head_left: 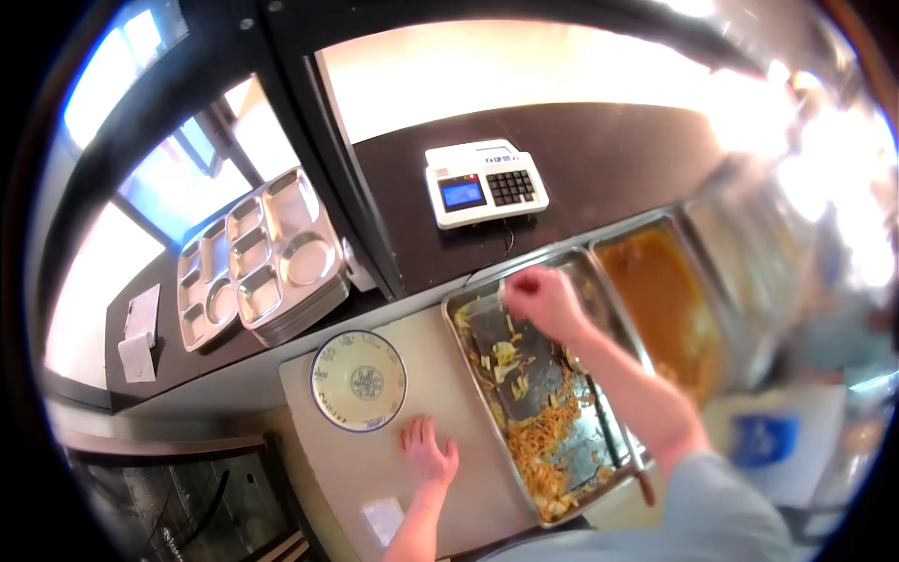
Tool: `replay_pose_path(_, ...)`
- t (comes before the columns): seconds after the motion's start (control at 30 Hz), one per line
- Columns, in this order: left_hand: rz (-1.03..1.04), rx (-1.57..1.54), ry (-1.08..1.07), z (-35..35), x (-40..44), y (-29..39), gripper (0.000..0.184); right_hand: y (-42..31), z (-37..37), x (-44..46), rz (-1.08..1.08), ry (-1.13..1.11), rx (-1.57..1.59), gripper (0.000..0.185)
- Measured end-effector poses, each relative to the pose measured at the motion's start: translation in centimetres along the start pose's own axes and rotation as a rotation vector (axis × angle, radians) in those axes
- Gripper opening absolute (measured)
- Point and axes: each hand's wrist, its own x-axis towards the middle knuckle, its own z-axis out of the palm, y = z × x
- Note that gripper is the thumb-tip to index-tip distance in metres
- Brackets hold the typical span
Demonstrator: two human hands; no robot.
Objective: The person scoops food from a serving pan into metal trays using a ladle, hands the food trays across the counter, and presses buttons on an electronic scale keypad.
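Observation:
My left hand point(429, 454) lies flat on the pale counter board point(337, 468), fingers spread, just below a white bowl point(361, 381) with a blue rim and printed markings. Nothing is in that hand. Over the far end of a metal food tray point(476, 375), my right hand point(541, 292) has its fingers closed together. A small whitish patch shows at its fingertips, too unclear to name. Shredded brownish food point(541, 436) and a few pale leafy pieces point(506, 361) lie in the tray. A long dark utensil point(602, 421) rests along its right side.
A white keypad terminal point(487, 184) stands on the dark ledge. Stacked metal compartment trays point(290, 253) sit left, near a paper slip point(140, 332). Another tray with orange-brown sauce point(660, 300) is at right. A small white packet point(382, 520) lies near my left forearm.

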Motion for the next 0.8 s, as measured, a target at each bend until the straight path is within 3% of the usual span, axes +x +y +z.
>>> replay_pose_path(0.07,0.029,0.035,-0.031,1.8,-1.3,-1.7,0.063,0.3,-0.5,7.8,-0.128,0.118,-0.052,0.011)
replay_pose_path(0.13,0.034,0.072,-0.055,3.0,-0.8,-2.5,0.066,1.1,-0.4,14.2,-0.371,0.236,-0.370,0.010)
replay_pose_path(0.27,-0.008,0.136,-0.099,2.8,-0.5,-1.7,0.069,3.1,0.7,22.6,-0.377,0.109,-0.403,0.009)
replay_pose_path(0.33,-0.002,0.151,-0.105,2.9,-0.4,-1.9,0.070,4.0,0.7,25.2,-0.522,0.105,-0.482,0.011)
replay_pose_path(0.73,-0.021,0.124,-0.103,2.9,-0.5,-2.0,0.072,3.6,-0.2,22.3,-0.464,-0.197,-0.670,0.014)
replay_pose_path(0.8,-0.010,0.120,-0.097,3.1,-0.7,-2.1,0.072,4.2,0.2,23.6,-0.479,-0.149,-0.656,0.013)
